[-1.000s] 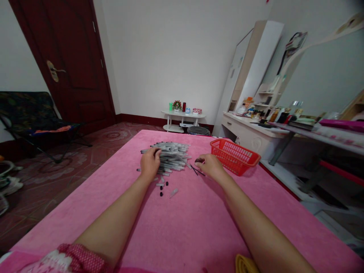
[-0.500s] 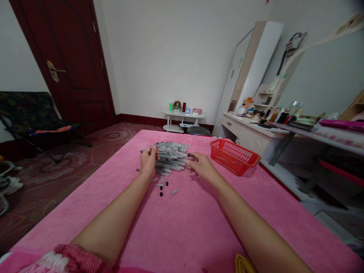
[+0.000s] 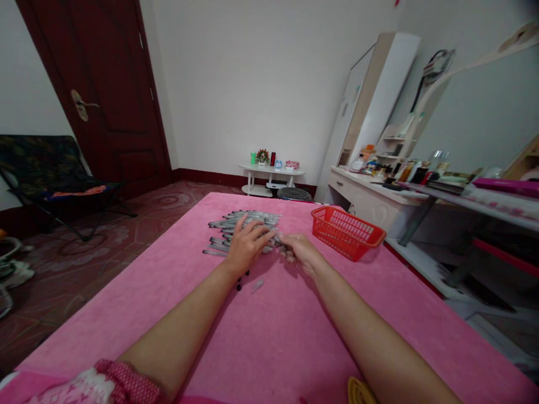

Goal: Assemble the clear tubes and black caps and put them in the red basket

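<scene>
A heap of grey pens point(image 3: 217, 244) with dark ends lies on the pink cloth, the pens pointing roughly left to right. My left hand point(image 3: 247, 242) rests across the heap with its fingers stretched out to the right, covering part of it. At the heap's right end, my right hand point(image 3: 298, 248) is closed, fingers curled by the pen ends; what is in them is hidden. Below my left hand lie small black caps point(image 3: 238, 287), partly covered by the wrist, and a clear pen cap point(image 3: 257, 285).
A red plastic basket point(image 3: 348, 233) stands right of my right hand. Near the front edge lies a coiled yellow bundle point(image 3: 360, 391). Beyond the pink-covered table point(image 3: 278, 336) are a white stand point(image 3: 256, 191), a dressing table point(image 3: 366, 193) and a folding chair point(image 3: 50, 168).
My left hand has let go of the heap's left end and moved right, over the pens, with fingers now extended. My right hand stays at the right end, fingers more curled.
</scene>
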